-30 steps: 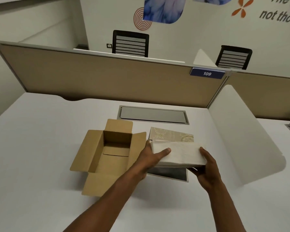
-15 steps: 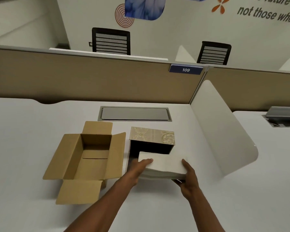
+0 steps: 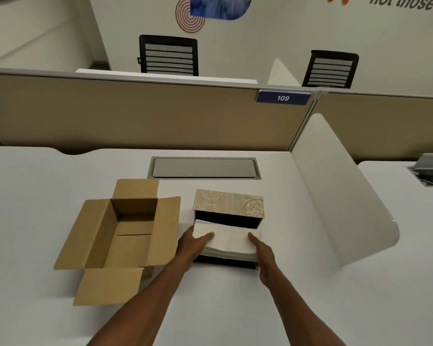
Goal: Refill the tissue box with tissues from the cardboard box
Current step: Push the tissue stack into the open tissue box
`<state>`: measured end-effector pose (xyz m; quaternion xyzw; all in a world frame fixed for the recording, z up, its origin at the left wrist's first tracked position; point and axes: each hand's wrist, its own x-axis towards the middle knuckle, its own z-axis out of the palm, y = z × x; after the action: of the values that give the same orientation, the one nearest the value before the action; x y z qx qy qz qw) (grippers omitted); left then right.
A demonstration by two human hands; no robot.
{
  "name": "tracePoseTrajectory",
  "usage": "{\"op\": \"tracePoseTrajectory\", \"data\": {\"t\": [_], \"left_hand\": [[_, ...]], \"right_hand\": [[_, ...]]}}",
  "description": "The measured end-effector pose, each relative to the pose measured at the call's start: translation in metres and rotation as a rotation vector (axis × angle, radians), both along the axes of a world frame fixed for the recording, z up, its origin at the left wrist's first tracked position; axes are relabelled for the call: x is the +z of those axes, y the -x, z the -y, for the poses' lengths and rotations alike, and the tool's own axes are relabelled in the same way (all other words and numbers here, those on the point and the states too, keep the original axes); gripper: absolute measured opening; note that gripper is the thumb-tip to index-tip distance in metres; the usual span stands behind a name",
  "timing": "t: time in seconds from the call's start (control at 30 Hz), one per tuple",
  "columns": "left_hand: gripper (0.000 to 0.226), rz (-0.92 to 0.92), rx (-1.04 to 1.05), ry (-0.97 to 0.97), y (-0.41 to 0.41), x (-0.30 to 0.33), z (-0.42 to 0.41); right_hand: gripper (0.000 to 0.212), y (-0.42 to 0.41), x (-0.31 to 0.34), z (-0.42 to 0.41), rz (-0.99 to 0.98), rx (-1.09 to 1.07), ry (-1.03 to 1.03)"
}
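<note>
A white stack of tissues lies partly inside the dark tissue box tray, its near edge still above the tray's rim. My left hand grips the stack's left end and my right hand grips its right end. Behind the stack the gold-patterned tissue box lid stands raised over the dark opening. To the left the brown cardboard box stands with all flaps open and nothing visible inside.
A grey cable hatch is set into the white desk behind the boxes. A tan partition closes the back. A curved white divider stands on the right. Two black chairs stand beyond the partition.
Both hands have lowered the tissue stack from above the tissue box down into its dark tray. The cardboard box has not moved.
</note>
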<state>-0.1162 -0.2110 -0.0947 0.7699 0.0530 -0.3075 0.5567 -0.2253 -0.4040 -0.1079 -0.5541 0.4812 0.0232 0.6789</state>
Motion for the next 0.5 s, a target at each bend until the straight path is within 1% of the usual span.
{"op": "tracePoseTrajectory", "data": {"t": [0.1,0.2,0.27,0.3,0.37,0.43,0.5], "left_hand": [[0.049,0.03,0.004,-0.04,-0.002,-0.005,0.002],[0.051,0.077,0.055,-0.115,0.0,-0.009,0.006],[0.063,0.091,0.085,-0.172,0.001,-0.011,0.008],[0.067,0.086,0.091,-0.189,0.001,-0.012,0.009],[0.061,0.096,0.078,-0.211,0.001,-0.013,0.011],[0.055,0.122,0.056,-0.231,0.0,-0.015,0.013],[0.059,0.143,0.023,-0.254,0.0,-0.015,0.014]], "right_hand": [[0.062,0.001,0.0,0.0,0.015,0.059,0.09],[0.076,0.001,0.0,0.002,-0.044,0.084,0.193],[0.068,0.001,0.002,0.005,-0.072,0.073,0.27],[0.07,0.0,0.002,0.007,-0.078,0.06,0.305],[0.067,-0.002,0.004,0.009,-0.116,0.081,0.356],[0.063,-0.004,0.003,0.009,-0.165,0.133,0.359],[0.074,-0.007,0.0,0.006,-0.18,0.189,0.382]]}}
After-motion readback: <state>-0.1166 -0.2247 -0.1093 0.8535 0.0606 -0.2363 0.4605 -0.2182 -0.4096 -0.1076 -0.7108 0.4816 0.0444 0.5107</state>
